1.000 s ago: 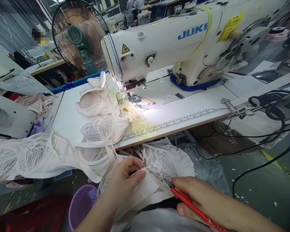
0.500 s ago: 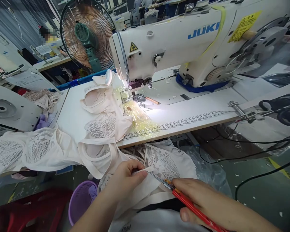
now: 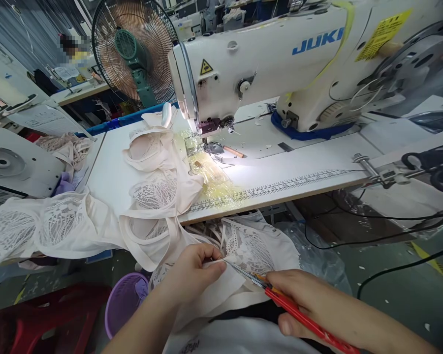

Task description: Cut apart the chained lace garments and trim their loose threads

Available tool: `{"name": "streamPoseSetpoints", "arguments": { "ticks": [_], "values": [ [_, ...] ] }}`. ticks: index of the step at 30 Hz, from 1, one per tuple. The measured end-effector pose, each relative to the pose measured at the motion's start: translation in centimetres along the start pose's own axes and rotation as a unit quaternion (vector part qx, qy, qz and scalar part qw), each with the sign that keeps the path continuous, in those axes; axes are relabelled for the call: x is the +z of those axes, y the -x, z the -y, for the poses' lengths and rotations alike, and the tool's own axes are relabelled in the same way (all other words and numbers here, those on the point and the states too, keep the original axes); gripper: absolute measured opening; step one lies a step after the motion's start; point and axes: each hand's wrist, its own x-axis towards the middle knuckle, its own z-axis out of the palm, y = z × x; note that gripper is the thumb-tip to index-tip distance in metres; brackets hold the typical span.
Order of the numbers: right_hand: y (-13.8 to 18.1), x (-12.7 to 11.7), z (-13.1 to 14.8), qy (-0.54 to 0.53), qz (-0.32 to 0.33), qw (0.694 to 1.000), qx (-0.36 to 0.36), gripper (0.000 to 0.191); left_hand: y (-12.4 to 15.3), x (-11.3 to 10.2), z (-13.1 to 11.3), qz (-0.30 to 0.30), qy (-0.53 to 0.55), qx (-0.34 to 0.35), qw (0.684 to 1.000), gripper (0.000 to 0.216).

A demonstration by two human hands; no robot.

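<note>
My left hand (image 3: 197,270) is closed, pinching the edge of a white lace bra (image 3: 249,246) between thumb and fingers over my lap. In my right hand (image 3: 310,305) are red-handled scissors (image 3: 293,309). Their narrow metal blades reach left, with the tips right at the pinched edge beside my left thumb. Whether the tips are cutting cannot be made out. More joined white bras (image 3: 155,191) trail from the tabletop down toward my left hand and across to the far left.
A white JUKI sewing machine (image 3: 266,54) stands on the table (image 3: 291,169), its lamp lit. An orange-handled tool (image 3: 233,151) lies near its needle. Behind is a fan (image 3: 129,49). A purple basket (image 3: 114,300) and red stool (image 3: 40,319) are at lower left; black cables (image 3: 376,275) hang at right.
The camera view has shifted slightly. My right hand and the scissors sit a touch farther right, while my left hand keeps its pinch on the bra edge.
</note>
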Motion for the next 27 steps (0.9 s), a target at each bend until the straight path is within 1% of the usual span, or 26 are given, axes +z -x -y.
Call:
{"name": "streamPoseSetpoints", "arguments": {
  "ticks": [5,10,14,19,24,27],
  "values": [
    [0.2,0.4,-0.3,0.012,-0.015,1.0,0.003,0.044,-0.1,0.0,0.0,0.002,0.02,0.002,1.0,0.016],
    [0.1,0.6,-0.4,0.034,-0.032,0.998,0.029,0.048,-0.1,0.1,0.3,-0.007,0.03,0.004,1.0,0.016],
    [-0.2,0.8,-0.6,-0.01,-0.03,0.999,0.038,0.045,0.0,0.0,0.2,-0.007,0.032,0.0,0.999,0.016],
    [-0.6,1.8,-1.3,-0.045,-0.051,0.996,0.058,0.039,-0.1,0.0,0.2,-0.002,0.027,0.004,1.0,0.016],
    [-1.1,2.7,-1.2,-0.075,-0.073,0.994,0.037,0.04,-0.1,-0.1,0.4,-0.007,0.024,0.019,1.0,0.017],
    [-1.6,3.1,-1.3,-0.096,-0.103,0.99,0.026,0.038,0.0,-0.4,0.7,-0.02,0.02,0.026,0.999,0.017]
  ]
}}
